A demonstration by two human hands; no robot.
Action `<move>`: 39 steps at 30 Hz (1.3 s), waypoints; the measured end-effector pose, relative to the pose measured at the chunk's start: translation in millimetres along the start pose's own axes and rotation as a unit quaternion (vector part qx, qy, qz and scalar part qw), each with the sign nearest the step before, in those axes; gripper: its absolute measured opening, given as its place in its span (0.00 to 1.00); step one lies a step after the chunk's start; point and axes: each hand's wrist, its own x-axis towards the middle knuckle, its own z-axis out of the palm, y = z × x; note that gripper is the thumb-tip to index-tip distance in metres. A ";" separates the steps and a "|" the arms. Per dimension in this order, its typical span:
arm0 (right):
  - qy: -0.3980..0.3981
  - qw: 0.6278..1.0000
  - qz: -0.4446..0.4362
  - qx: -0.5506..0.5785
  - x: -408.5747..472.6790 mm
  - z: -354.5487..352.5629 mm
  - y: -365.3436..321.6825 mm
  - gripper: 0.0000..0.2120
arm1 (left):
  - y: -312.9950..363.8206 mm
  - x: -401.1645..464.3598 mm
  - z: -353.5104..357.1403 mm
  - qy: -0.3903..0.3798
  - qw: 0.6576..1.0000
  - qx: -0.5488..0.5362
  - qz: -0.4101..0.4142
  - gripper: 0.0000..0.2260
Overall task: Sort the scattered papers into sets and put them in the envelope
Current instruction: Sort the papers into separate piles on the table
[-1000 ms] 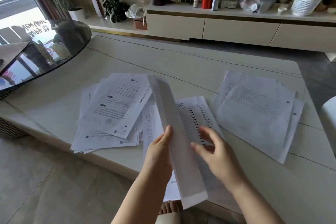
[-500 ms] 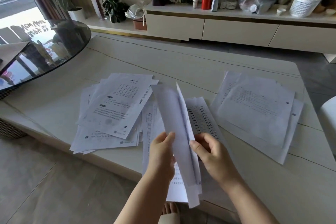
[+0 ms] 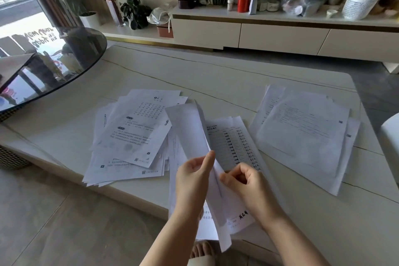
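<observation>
Three groups of printed papers lie on the pale table (image 3: 216, 75), and one long white envelope (image 3: 190, 134) is held above its near edge by two bare hands. At the left, the fanned pile (image 3: 129, 140) is a loose heap whose sheets overlap too much to count; its top page shows a grid of characters and some blocks of text too small to read. In the middle, the centre sheets (image 3: 235, 142) carry columns of print and handwritten marks, but the envelope and both hands cover much of them, and their near ends hang past the table edge. The left hand (image 3: 192, 181) grips the envelope from its left side, thumb up along the paper near the middle of its length, fingers hidden behind it. The envelope stands tilted, far end leaning left over the piles, near end reaching down past the table edge between the forearms; along its right edge a second layer of paper peels away from the first. The right hand (image 3: 244, 181) is just right of it, fingers curled, pinching that right edge with the fingertips. Well apart at the right lies the right stack (image 3: 302, 136), several sheets roughly squared, print faint and unreadable. Below, between the arms, toes of one foot show, cut off by the frame.
</observation>
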 end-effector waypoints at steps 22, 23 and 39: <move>-0.048 0.993 0.054 0.089 4.9 2.3 -3.4 0.06 | 4.0 1.7 -2.0 -0.003 0.989 0.118 0.093 0.11; -0.065 0.993 0.049 0.086 4.0 4.5 -3.0 0.05 | 2.2 3.8 -4.3 -0.007 0.986 0.137 0.097 0.15; -0.047 0.965 0.102 0.236 10.1 5.5 2.2 0.16 | -14.0 25.8 -4.9 -0.006 0.997 0.078 -0.006 0.22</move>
